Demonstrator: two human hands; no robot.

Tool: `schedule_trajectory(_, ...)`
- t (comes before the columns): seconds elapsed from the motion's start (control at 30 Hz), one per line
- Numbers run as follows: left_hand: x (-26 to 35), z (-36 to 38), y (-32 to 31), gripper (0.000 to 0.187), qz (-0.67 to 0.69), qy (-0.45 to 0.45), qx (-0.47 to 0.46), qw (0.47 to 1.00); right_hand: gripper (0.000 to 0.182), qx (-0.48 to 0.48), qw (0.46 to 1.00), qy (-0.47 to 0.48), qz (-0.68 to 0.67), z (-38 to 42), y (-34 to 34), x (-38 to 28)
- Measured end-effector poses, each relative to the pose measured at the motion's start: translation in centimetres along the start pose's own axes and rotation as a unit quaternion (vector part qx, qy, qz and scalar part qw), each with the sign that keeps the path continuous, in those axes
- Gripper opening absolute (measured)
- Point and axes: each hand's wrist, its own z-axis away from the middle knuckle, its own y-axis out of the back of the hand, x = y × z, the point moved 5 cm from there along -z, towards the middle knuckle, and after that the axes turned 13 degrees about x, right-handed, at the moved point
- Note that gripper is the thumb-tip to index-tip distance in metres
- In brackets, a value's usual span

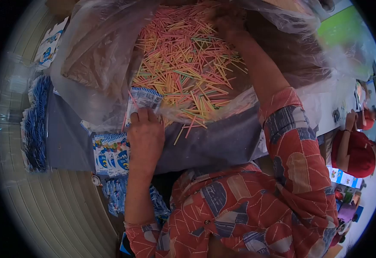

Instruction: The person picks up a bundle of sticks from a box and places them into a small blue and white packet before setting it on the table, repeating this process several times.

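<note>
Our left hand is mostly closed, its fingers bent over the near end of a blue-and-white packet and grasping it there; we can't see the thumb clearly. The packet lies at the near left edge of the pile of coloured sticks, with pink sticks just beside it.

Our right hand reaches to the far right part of the pile and touches the sticks there. It is dark and blurred, so we cannot tell how far open it is or whether it grasps any.

The pile spreads over clear plastic sheeting, and a few sticks poke out past its near edge over the grey cloth. To the left of our left wrist, several printed packets overlap on the cloth, and a long bunch of packets hangs farther left. A person in red is well apart from us, to the right.
</note>
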Motion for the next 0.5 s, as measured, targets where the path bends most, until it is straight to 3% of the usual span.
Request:
schedule_trajectory(0.03,0.0,0.0,0.1,0.024,0.007,0.003,0.014,1.0,0.037,0.005,1.0,0.0,-0.003,-0.2,-0.4,-0.1)
schedule_trajectory(0.1,0.0,0.0,-0.3,0.023,-0.005,0.009,0.013,1.0,0.034,0.17,0.985,-0.018,-0.036,-0.7,0.0,0.0)
schedule_trajectory(0.17,-0.5,0.0,-0.1,0.022,-0.014,0.017,0.007,1.0,0.033,0.135,0.99,-0.026,-0.032,-1.2,-1.2,-0.1)
schedule_trajectory(0.3,-1.9,-1.0,1.9,0.013,0.122,0.059,0.03,0.99,0.033,0.017,0.996,-0.047,-0.079,-1.4,-1.2,-0.7)
schedule_trajectory(0.43,-3.0,-1.4,2.4,0.01,0.191,0.121,0.009,0.974,0.041,0.01,0.997,-0.06,-0.056,-0.3,-0.6,-0.9)
schedule_trajectory(0.5,-2.5,-1.2,2.1,0.009,0.167,0.111,0.013,0.98,0.043,0.079,0.986,-0.063,-0.13,-0.1,-0.8,-0.7)
